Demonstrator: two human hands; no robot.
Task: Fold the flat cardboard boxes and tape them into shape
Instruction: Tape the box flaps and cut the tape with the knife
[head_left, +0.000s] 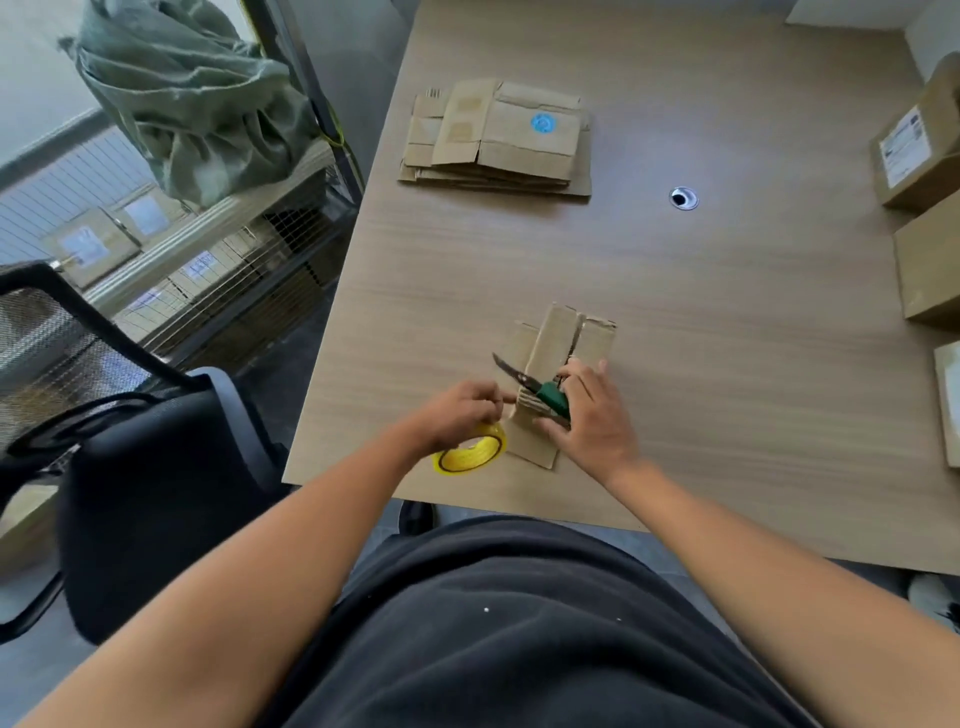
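**Cardboard box held at the near table edge, tape and knife in hand**

Black fabric of a shirt (519, 623) fills the bottom of the view, with a black mesh office chair (130, 467) just to the left. Two bare forearms reach over the near edge of a pale wood-grain table (727, 364).

The left hand (460, 413) curls its fingers over a yellow tape roll (470, 451), which stands tilted on the tabletop just left of the box. Its fingertips bunch at the box's left edge. Whether they pinch a strip of tape is too blurred to tell.

The right hand (592, 415) grips a green-handled knife (550, 397), with its fingers wrapped round the handle. The dark blade points up and left across the cardboard, and the thumb lies along the box's lower part.

Between the two hands, the partly folded cardboard box (558, 343) rests on the table. Two of its flaps reach away from the person, with a narrow gap between them.

Further out, a round cable grommet (684, 198) sits to the right of centre. Made-up boxes (919, 150) line the right edge, one with a white label.

Near the far left edge lies a stack of flat cardboard boxes (493, 150), the top one marked with a round blue sticker.

Off the table to the left, a wire cage trolley (234, 270) holds labelled boxes, with a green sack (197, 93) slumped on top.
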